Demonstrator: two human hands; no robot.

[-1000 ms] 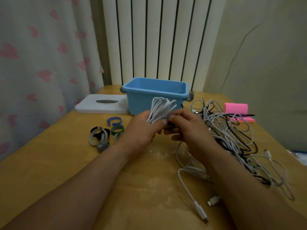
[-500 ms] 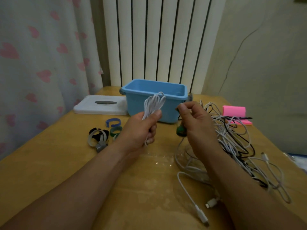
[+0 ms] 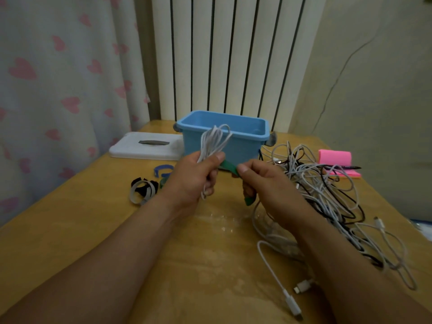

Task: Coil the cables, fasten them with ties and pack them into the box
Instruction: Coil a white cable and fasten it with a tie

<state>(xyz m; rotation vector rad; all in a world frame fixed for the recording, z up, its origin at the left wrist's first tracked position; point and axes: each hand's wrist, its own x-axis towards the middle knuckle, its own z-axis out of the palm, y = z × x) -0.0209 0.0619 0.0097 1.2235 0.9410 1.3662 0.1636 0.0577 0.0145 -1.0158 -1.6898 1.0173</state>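
Observation:
My left hand grips a coiled white cable, whose loops stick up above my fist in front of the blue box. My right hand pinches a green tie that stretches between both hands, one end at my left thumb, the other end showing below my right fingers. A tangle of white and black cables lies on the wooden table to the right. Spare ties in grey, black, blue and green lie to the left.
A white lid lies left of the box at the table's back. A pink pad with a pen sits at the back right. A loose white cable with plugs trails near my right forearm. Curtain at left, radiator behind.
My hands have moved apart. The right hand left the coil and now pulls the green tie out sideways from the left hand, which holds the coil upright alone.

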